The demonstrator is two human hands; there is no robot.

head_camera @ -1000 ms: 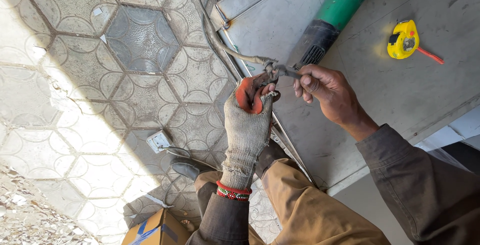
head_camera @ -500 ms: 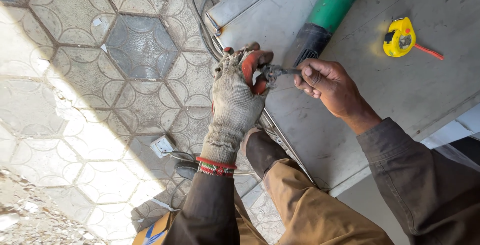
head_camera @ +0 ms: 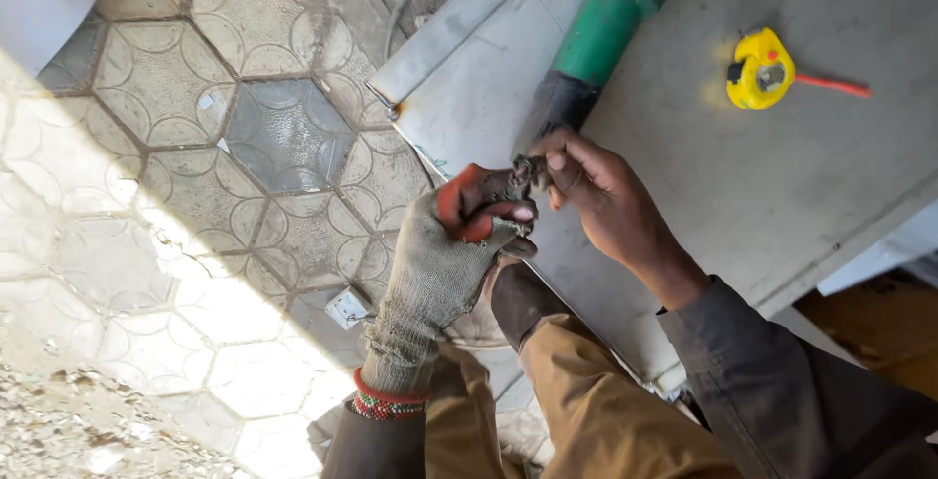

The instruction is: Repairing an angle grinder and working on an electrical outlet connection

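Between both hands sits a small dark part [head_camera: 529,172]: gloved left hand [head_camera: 459,244] grips it closed, bare right hand [head_camera: 596,195] pinches it; green grinder [head_camera: 596,34] beyond lies untouched

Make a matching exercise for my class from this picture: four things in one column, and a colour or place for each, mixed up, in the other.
Things:
1. tape measure
2. grinder
3. left hand
4. wristband

Descriptions:
A. green body, lying on the grey table
B. red and beaded
C. yellow, with an orange strip pulled out
D. in a knitted glove with red fingertips

Pairs: 1-C, 2-A, 3-D, 4-B
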